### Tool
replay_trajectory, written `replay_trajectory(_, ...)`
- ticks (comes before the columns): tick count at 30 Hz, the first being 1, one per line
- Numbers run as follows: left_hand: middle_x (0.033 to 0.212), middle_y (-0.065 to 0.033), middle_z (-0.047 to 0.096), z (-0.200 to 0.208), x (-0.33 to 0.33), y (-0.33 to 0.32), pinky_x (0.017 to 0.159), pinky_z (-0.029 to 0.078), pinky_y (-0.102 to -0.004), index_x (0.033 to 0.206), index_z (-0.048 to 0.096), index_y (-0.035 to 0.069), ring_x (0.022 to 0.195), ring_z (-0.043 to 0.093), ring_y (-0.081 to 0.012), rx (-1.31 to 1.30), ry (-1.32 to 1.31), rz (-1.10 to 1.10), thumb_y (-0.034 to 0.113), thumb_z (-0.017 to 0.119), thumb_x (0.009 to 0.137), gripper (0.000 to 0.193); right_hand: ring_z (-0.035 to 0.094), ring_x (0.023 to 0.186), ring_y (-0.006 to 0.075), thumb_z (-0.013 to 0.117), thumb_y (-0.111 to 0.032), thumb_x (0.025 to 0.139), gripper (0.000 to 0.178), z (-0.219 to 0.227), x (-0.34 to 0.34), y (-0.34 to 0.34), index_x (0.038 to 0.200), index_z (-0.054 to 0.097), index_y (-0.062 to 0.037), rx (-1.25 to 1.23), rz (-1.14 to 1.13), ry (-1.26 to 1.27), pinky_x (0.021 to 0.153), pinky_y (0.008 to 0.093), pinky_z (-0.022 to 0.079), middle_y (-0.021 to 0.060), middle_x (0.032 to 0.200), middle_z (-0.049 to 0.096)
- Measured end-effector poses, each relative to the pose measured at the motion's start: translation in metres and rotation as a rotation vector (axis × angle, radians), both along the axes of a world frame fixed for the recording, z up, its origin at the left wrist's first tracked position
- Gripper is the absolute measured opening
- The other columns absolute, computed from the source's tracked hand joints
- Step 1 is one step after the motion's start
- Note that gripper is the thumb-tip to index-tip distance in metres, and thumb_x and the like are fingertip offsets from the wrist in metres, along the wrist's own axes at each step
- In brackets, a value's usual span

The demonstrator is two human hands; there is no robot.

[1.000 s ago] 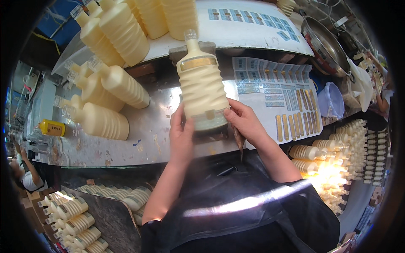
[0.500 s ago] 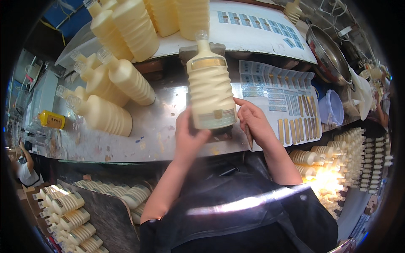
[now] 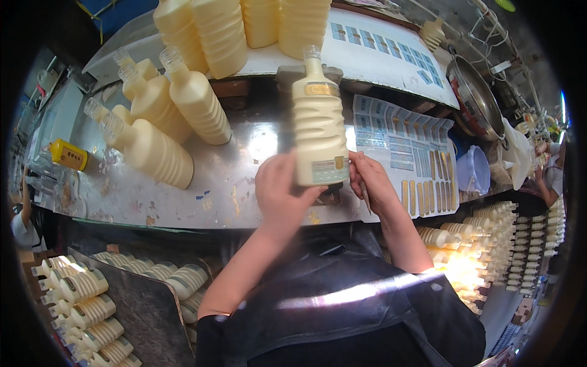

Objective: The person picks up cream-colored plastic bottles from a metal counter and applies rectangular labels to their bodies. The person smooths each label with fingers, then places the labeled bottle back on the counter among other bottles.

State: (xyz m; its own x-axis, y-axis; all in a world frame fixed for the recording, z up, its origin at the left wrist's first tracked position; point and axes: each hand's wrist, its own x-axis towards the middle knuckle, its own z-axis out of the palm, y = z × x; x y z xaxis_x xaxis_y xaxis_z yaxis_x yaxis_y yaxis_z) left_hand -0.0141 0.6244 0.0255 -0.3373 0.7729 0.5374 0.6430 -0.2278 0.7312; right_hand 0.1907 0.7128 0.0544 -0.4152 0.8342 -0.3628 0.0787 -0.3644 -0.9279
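Observation:
A cream-coloured bottle (image 3: 319, 129) with wavy ridged sides and a clear neck stands upright in front of me. It carries a gold-toned label near its shoulder and a pale blue-green one with a gold patch near its base. My left hand (image 3: 282, 186), slightly blurred, holds the bottle's lower left side, thumb along the base. At the lower right edge of the bottle is my right hand (image 3: 373, 181), fingers bent together round a thin, flat strip-like tool (image 3: 366, 199) whose kind I cannot make out. The bottle's foot partly covers a dark support below it.
Sheets of blue and gold stickers (image 3: 400, 144) lie right of the bottle, with more stickers on the white shelf (image 3: 354, 64) behind. Unlabelled bottles (image 3: 150, 153) stand at left beside a yellow container (image 3: 68, 155). A lilac bucket (image 3: 474, 168) and a metal pan (image 3: 477, 92) are at right.
The bottle has turned slightly, and its lower label with the gold patch shows more to the right. My left hand has shifted round its lower side. The whole view has swung a little.

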Motion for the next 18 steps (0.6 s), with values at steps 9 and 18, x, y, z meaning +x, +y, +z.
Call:
replay_trajectory(9,0.122,-0.013,0.063,-0.001,-0.004,-0.004,0.101,0.045,-0.0417,0.143,0.058,0.0,0.117,0.057,-0.0317,-0.044,0.007,-0.036,0.017,0.089,0.071,0.081,0.049,0.066,0.0049,0.048,-0.033,0.111,0.049,0.006,0.003,0.0,0.147,0.057,-0.0016,-0.018,0.021,0.005,0.059,0.02,0.042,-0.0047,0.08,0.052)
replay_trajectory(18,0.136,-0.0169,0.059,-0.006,-0.011,-0.007,0.111,0.041,-0.0424,0.146,0.052,-0.001,0.13,0.052,-0.0338,-0.239,-0.253,-0.18,0.011,0.079,0.079,0.073,0.049,0.062,0.0027,0.051,-0.017,0.102,0.047,0.026,0.011,0.001,0.145,0.058,0.0008,0.01,0.093,0.035,0.052,0.0172,0.038,-0.0042,0.08,0.055)
